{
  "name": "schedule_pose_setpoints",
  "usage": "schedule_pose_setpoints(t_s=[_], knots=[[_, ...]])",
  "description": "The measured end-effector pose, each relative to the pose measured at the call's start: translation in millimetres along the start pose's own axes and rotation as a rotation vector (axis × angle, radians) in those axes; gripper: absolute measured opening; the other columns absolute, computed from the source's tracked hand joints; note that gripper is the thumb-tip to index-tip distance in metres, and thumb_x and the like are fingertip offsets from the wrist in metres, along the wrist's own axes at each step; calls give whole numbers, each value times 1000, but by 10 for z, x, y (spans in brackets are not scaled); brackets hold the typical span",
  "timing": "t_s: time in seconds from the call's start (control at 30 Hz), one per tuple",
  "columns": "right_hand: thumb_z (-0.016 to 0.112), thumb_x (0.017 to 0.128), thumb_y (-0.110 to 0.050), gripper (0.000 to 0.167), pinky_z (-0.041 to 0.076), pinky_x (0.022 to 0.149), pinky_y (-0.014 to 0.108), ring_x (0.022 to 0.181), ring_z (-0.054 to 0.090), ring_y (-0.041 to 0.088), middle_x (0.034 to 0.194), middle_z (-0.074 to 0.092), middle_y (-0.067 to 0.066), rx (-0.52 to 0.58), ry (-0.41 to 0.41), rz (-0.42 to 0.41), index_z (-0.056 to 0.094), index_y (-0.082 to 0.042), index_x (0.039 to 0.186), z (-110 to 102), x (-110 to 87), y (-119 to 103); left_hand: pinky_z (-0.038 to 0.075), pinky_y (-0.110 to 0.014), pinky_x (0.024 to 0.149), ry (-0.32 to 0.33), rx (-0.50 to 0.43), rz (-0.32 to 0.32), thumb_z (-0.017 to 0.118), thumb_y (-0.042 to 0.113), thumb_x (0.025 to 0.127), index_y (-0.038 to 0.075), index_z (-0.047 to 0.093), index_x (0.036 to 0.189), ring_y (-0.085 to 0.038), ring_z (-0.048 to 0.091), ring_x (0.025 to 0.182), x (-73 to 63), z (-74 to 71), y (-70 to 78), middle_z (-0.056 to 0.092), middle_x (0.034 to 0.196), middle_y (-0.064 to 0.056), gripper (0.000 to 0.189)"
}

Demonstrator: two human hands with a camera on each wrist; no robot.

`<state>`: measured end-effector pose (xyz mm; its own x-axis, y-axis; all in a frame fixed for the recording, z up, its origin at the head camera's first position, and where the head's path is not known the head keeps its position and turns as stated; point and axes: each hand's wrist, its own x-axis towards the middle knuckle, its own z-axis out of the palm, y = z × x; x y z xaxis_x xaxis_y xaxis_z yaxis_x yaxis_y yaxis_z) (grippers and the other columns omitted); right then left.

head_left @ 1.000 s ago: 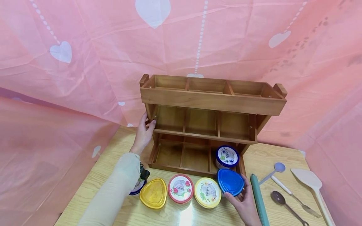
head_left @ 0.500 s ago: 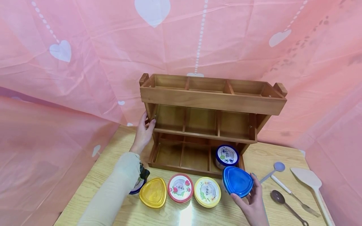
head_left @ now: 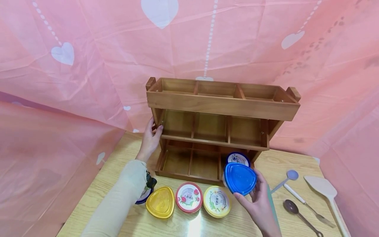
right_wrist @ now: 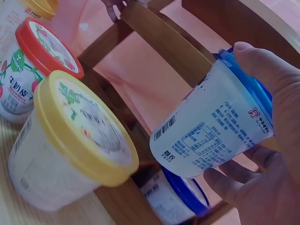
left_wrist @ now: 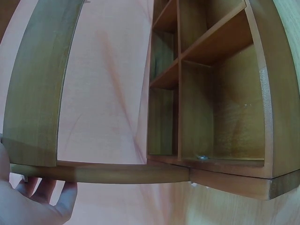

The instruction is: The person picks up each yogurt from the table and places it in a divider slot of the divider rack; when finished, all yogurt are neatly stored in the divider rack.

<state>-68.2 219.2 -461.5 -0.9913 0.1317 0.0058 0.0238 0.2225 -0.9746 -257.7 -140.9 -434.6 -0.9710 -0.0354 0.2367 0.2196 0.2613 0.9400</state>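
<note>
In the head view my right hand (head_left: pixel 259 202) grips a white tub with a blue rounded-triangle lid (head_left: pixel 240 178), thumb on one side and fingers on the other. The right wrist view shows this tub (right_wrist: pixel 206 122) tilted, its printed side facing the camera. It overlaps a round tub with a dark blue lid (head_left: pixel 238 158), which stands in the bottom right compartment of the wooden three-tier rack (head_left: pixel 222 107). My left hand (head_left: pixel 150 140) holds the rack's left side post, fingers curled behind it; the left wrist view shows the fingers (left_wrist: pixel 44 192) under that post.
Along the front stand tubs with a yellow round lid (head_left: pixel 217 201), a red lid (head_left: pixel 189 197) and a gold triangular lid (head_left: pixel 161 202). Another dark blue lid (head_left: pixel 144 195) is partly behind my left sleeve. Spoons, a fork (head_left: pixel 311 207) and a white spatula (head_left: pixel 322 189) lie at right.
My right hand has lifted the blue-lidded tub, first rightward, then up and left toward the rack's bottom right compartment. My left hand stays on the rack.
</note>
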Motion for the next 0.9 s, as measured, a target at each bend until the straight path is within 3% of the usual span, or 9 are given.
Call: schedule_pose_setpoints(t_s=[0.1,0.3,0.4,0.53,0.7,0.9], knots=[[75,86,-6,99,37,93,2,143,26,40,159,18,18,24,-44,-27,8,-23,156,62,111,-1,43,-51,108,-4,3,1,49,22,104,19,28,155,-40,47,133,1,1,4,37,153,-15,55],[78,83,-5,100,43,95,9,139,36,34,157,26,8,38,-110,-100,14,-29,155,157,333,72,42,-52,109,-13,1,2,49,23,104,21,27,155,-40,46,134,4,5,9,36,153,-15,56],[79,82,-7,99,43,97,11,138,39,35,155,27,8,30,-135,-114,15,-26,155,198,425,93,42,-52,109,-13,3,1,49,23,104,21,27,155,-39,46,134,9,11,12,37,153,-15,56],[79,83,-12,98,43,102,23,140,37,41,156,23,13,17,-181,-72,12,-20,154,247,541,114,42,-51,109,-14,8,3,49,23,104,21,27,155,-38,46,134,13,19,24,37,153,-14,56],[79,84,-22,98,41,106,41,142,35,42,158,21,17,-16,-256,8,10,-25,153,317,670,144,43,-52,109,-20,13,2,49,25,104,22,26,156,-37,45,135,7,15,30,36,154,-13,56],[80,83,-22,97,45,105,46,139,40,42,155,28,18,-24,-311,19,12,-21,153,399,813,165,41,-52,110,-20,14,2,48,23,104,20,24,156,-36,42,137,-19,3,30,34,155,-12,57]])
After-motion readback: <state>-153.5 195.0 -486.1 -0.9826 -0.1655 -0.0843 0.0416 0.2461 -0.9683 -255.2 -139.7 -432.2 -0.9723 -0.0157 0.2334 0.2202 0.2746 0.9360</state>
